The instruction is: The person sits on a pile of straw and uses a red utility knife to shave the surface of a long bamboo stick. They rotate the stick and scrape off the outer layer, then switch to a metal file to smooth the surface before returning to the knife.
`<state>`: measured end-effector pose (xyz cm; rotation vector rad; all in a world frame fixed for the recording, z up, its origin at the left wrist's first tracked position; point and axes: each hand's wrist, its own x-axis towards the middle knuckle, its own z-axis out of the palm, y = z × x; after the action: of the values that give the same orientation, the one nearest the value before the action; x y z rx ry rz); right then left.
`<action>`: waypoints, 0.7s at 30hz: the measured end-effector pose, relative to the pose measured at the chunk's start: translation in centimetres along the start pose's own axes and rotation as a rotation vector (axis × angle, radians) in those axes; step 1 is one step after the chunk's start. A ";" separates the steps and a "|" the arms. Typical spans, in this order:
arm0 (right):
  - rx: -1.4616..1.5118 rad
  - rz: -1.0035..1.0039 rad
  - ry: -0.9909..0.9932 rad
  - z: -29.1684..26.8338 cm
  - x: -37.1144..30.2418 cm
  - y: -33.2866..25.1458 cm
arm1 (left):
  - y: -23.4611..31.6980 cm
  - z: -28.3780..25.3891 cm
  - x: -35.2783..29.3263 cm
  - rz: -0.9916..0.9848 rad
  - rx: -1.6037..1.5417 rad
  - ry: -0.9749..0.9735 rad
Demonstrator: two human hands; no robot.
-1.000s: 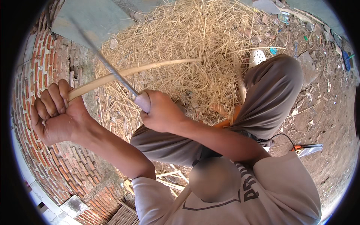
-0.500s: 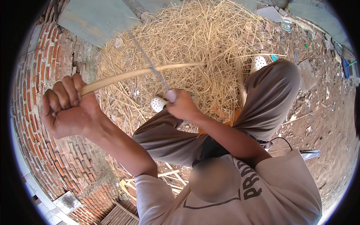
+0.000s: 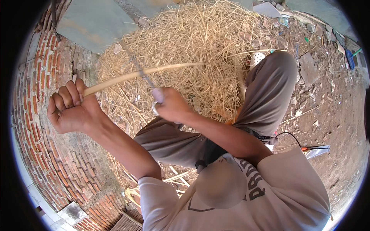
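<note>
My left hand (image 3: 73, 106) is closed around one end of a long, pale bamboo strip (image 3: 115, 80). The strip arcs to the right over the straw-like shavings, and its far end lies close to the pile. In my right hand (image 3: 174, 106) is the handle of a knife (image 3: 144, 75). Its narrow grey blade crosses the strip near the middle and points up and left. Motion smears the blade, so whether its edge bites into the strip I cannot tell.
A large heap of dry shavings (image 3: 185, 34) spreads in front of my legs. To the left rises a brick wall (image 3: 42, 111). Several cut strips (image 3: 175, 178) lie by my left hip. A blade-like tool with an orange part (image 3: 316, 150) rests on the dirt at right.
My right hand and the knife have moved left along the strip, nearer my left hand. The left hand still grips the strip's end. The whole view has shifted slightly.
</note>
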<state>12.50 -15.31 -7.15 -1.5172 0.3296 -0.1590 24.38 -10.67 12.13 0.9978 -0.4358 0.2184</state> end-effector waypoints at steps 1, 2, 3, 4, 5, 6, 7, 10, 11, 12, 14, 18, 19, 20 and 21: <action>0.036 -0.034 -0.044 -0.7 0.7 -2.6 | 0.1 0.8 0.0 -0.003 -0.033 -0.030; -0.008 -0.083 -0.033 -0.7 0.7 -2.9 | 0.1 1.5 -0.6 -0.023 -0.052 -0.057; -0.052 -0.133 -0.020 -0.7 0.8 -3.1 | 0.0 2.1 -1.1 -0.043 -0.071 -0.085; -0.112 -0.192 -0.010 -1.3 1.1 -3.4 | -0.1 2.6 -1.4 -0.008 -0.031 -0.071; 0.008 0.087 0.003 -2.0 1.4 -0.9 | -0.3 3.3 -1.8 0.028 0.008 -0.058; 0.134 0.364 0.019 -2.4 1.6 2.6 | -0.2 3.8 -1.9 0.063 0.047 -0.050; 0.135 0.377 0.025 -2.6 1.7 4.5 | -0.1 3.7 -1.8 0.072 0.043 -0.056; 0.066 0.300 0.021 -3.4 1.2 4.4 | -0.2 2.3 -1.2 -0.003 -0.044 -0.099; 0.077 0.168 0.013 -3.1 0.6 2.0 | -0.3 2.4 -1.6 -0.032 -0.051 -0.112; 0.088 0.006 0.003 -2.9 1.0 -0.7 | -0.4 3.0 -1.7 -0.034 -0.062 -0.137; 0.102 -0.118 0.000 -2.7 0.8 -5.2 | -0.7 3.9 -1.4 -0.050 -0.073 -0.156; 0.186 -0.125 0.143 0.4 0.6 -0.4 | -0.5 4.8 -2.0 -0.002 -0.013 -0.030; 0.179 -0.024 0.171 0.8 0.9 3.7 | -0.6 5.4 -2.2 0.017 0.021 0.002; 0.176 0.083 0.194 1.4 1.0 5.8 | -0.7 5.7 -2.3 0.053 0.082 0.052; 0.244 0.158 0.168 1.6 1.2 5.5 | -0.9 5.9 -2.2 0.094 0.139 0.104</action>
<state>13.57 -13.86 -12.73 -1.2343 0.5430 -0.1949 21.21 -16.13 13.19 1.0974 -0.3767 0.3872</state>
